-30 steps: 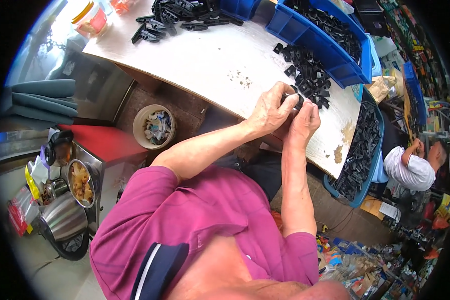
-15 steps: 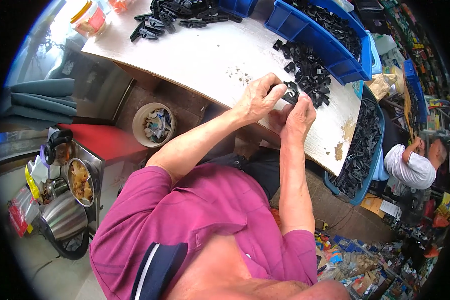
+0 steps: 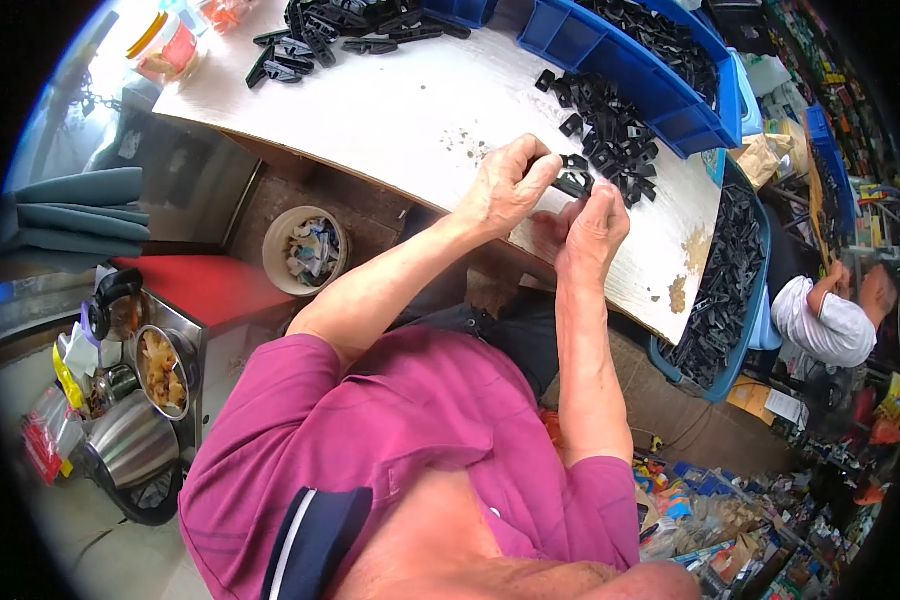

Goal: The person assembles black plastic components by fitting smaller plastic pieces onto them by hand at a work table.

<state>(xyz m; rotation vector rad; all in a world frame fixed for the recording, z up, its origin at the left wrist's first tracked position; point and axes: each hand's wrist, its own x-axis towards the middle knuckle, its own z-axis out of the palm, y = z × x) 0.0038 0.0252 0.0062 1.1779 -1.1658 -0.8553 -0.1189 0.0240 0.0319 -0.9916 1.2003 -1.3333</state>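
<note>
Between my two hands, above the white tabletop [image 3: 370, 120], is a small black plastic part [image 3: 574, 182]. My left hand [image 3: 512, 185] pinches its left end between thumb and fingers. The thumb and fingers of my right hand [image 3: 597, 228] are closed on its right end. My fingers hide some of its shape. Just beyond my hands lies a loose heap of small black plastic pieces [image 3: 610, 130]. Farther left on the table is a pile of longer black clip-like parts [image 3: 355, 25].
A blue bin [image 3: 620, 75] full of black pieces stands at the table's far right. Beside the table's right edge is a tub [image 3: 720, 385] of black parts. A waste bucket [image 3: 335, 270] stands below on the left. Another person [image 3: 825, 322] sits far right.
The black part shows more between my fingers now, and my hands have shifted slightly. The whole view has moved a little. Both hands keep their hold.
</note>
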